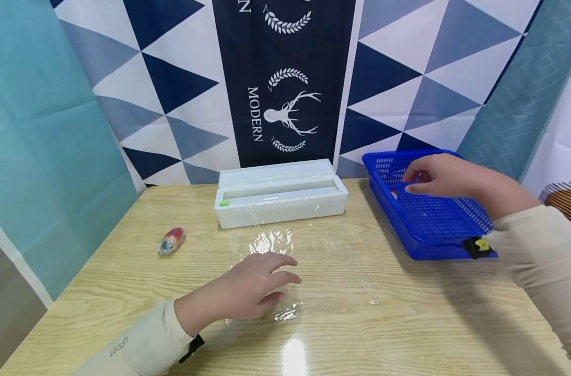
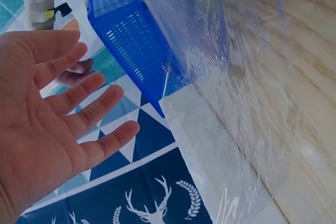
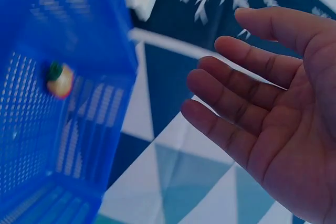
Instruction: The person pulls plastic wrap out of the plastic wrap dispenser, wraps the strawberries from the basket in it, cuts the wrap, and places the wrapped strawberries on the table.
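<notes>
My left hand [image 1: 249, 287] hovers low over a clear sheet of plastic wrap [image 1: 334, 274], fingers spread and holding nothing. The sheet lies on the table and runs up to a white wrap dispenser box [image 1: 285, 210], whose lid is raised at the back. Above the far part of a blue plastic basket [image 1: 409, 237] is my right hand [image 1: 447, 177], fingers loosely bent with nothing between them. Inside the basket, near its wall, sits a small pale and red item with a green top [image 3: 60, 81]. A small red and white item in clear wrap [image 1: 171, 241] lies left of the sheet.
A green slider [image 1: 224, 202] sits at the left end of the box. Behind the table [image 1: 125, 292] hangs a patterned cloth [image 1: 285, 78], with a teal cloth [image 1: 45, 130] along the left side. A brown, ridged round object [image 1: 567, 209] stands beyond the basket at right.
</notes>
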The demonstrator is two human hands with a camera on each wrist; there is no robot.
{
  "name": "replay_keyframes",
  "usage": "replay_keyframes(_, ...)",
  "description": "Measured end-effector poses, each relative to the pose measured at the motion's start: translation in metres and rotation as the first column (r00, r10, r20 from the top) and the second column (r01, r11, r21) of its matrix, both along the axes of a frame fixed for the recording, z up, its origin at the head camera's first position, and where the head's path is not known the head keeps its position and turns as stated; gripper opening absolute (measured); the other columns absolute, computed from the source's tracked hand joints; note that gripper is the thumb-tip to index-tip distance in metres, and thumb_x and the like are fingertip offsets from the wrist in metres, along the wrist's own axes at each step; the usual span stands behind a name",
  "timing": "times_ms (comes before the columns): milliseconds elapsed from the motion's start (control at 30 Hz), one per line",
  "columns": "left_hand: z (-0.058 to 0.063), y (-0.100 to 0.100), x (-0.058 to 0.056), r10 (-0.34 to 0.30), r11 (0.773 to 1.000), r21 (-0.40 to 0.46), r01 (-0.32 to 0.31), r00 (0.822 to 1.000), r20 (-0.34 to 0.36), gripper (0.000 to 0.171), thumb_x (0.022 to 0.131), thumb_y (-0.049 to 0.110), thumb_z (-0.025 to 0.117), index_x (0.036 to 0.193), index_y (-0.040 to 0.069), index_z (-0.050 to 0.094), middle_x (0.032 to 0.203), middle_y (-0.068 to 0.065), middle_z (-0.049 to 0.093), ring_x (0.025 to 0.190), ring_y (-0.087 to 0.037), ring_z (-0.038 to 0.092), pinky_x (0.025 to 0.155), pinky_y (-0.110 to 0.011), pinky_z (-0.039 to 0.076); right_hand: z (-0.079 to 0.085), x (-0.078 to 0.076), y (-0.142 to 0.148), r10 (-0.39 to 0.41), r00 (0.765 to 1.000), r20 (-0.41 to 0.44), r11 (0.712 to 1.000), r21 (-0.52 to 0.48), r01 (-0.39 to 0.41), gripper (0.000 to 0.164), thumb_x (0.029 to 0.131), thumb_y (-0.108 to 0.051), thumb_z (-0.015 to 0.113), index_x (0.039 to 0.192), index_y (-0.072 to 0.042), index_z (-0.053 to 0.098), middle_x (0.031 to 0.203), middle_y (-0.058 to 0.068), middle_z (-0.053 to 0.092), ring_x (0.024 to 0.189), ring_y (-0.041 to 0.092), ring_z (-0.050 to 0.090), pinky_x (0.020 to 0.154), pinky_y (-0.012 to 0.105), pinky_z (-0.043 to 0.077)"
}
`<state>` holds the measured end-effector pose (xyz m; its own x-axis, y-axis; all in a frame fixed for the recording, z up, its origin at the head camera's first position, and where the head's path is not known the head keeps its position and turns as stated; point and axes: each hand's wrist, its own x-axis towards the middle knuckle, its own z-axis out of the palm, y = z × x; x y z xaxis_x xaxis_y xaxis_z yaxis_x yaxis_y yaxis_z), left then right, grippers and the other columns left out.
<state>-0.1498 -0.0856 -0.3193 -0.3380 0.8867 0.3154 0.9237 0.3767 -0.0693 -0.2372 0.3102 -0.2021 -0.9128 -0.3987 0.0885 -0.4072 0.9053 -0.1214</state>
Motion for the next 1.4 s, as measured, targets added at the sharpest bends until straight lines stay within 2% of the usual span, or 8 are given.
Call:
replay_keyframes(167,-0.002,0.0,-0.001,-0.007,1.0,0.007,0.007,1.0,-0.007,0.037,0.078,0.018,0.062,0.114,0.018,0.052,0.122,-0.004,0.046,0.112,-0.017,0.044,0.086,-0.036,0.042,0.0,-0.029,0.012,-0.046,0.998,0.038,0.999,0.01,0.046,0.028,0.081,-0.029,0.062,0.098,-0.006,0.063,0.087,0.005,0.06,0.077,0.019,0.055,0.067,0.039,0.048)
replay_keyframes(433,-0.005,-0.001,0.0,-0.009,0.999,0.035,0.009,1.0,0.0,0.037,0.078,0.022,0.063,0.113,0.019,0.052,0.122,-0.005,0.046,0.111,-0.017,0.044,0.083,-0.036,0.043,-0.005,-0.074,0.026,-0.085,0.987,0.136,0.988,-0.117,0.101,0.031,0.086,-0.021,0.056,0.103,0.005,0.059,0.085,0.011,0.061,0.07,0.021,0.056,0.063,0.038,0.05)
replay_keyframes(567,-0.007,-0.002,0.0,-0.007,0.999,0.04,0.006,1.0,0.017,0.038,0.078,0.026,0.065,0.113,0.019,0.052,0.122,-0.005,0.047,0.112,-0.017,0.044,0.087,-0.036,0.041,-0.023,-0.094,0.031,-0.078,0.989,0.128,0.988,-0.119,0.093,0.027,0.083,-0.014,0.057,0.1,0.007,0.06,0.086,0.015,0.062,0.069,0.022,0.057,0.059,0.036,0.049)
replay_keyframes(700,-0.008,-0.004,0.001,-0.026,0.998,0.05,0.025,1.0,0.013,0.04,0.076,0.029,0.066,0.112,0.018,0.052,0.12,-0.006,0.048,0.111,-0.017,0.045,0.088,-0.035,0.04,-0.052,-0.113,0.038,-0.065,0.991,0.115,0.983,-0.164,0.084,0.023,0.079,-0.005,0.058,0.098,0.007,0.06,0.089,0.021,0.06,0.077,0.029,0.057,0.067,0.042,0.047)
replay_keyframes(833,-0.01,-0.006,0.003,-0.044,0.998,0.053,0.044,0.999,0.009,0.041,0.075,0.029,0.067,0.112,0.018,0.052,0.12,-0.006,0.047,0.11,-0.017,0.046,0.087,-0.035,0.041,-0.08,-0.12,0.046,-0.065,0.985,0.159,0.985,-0.148,0.089,0.03,0.078,-0.003,0.058,0.106,0.007,0.057,0.102,0.029,0.054,0.096,0.044,0.048,0.082,0.054,0.038)
replay_keyframes(967,-0.01,-0.006,0.004,-0.047,0.998,0.052,0.046,0.999,0.017,0.041,0.076,0.028,0.067,0.112,0.018,0.052,0.12,-0.005,0.047,0.111,-0.017,0.045,0.088,-0.035,0.041,-0.096,-0.122,0.047,-0.116,0.958,0.261,0.986,-0.084,0.142,0.038,0.078,-0.002,0.057,0.116,0.003,0.053,0.119,0.034,0.042,0.111,0.052,0.034,0.09,0.061,0.028)
replay_keyframes(1133,-0.008,-0.005,0.003,-0.031,0.998,0.054,0.029,0.999,0.022,0.04,0.077,0.028,0.066,0.113,0.018,0.052,0.121,-0.004,0.046,0.113,-0.016,0.044,0.09,-0.035,0.039,-0.1,-0.13,0.043,-0.129,0.933,0.336,0.987,-0.047,0.154,0.045,0.077,-0.002,0.058,0.121,0.002,0.049,0.122,0.034,0.04,0.113,0.052,0.031,0.091,0.061,0.026)
replay_keyframes(1400,-0.006,-0.006,0.001,-0.032,0.997,0.069,0.029,0.999,0.038,0.038,0.078,0.027,0.065,0.113,0.018,0.053,0.121,-0.003,0.047,0.111,-0.016,0.045,0.093,-0.032,0.037,-0.102,-0.136,0.038,-0.107,0.904,0.414,0.994,0.011,0.113,0.051,0.077,-0.006,0.056,0.124,0.009,0.042,0.114,0.03,0.047,0.107,0.047,0.041,0.092,0.058,0.028)
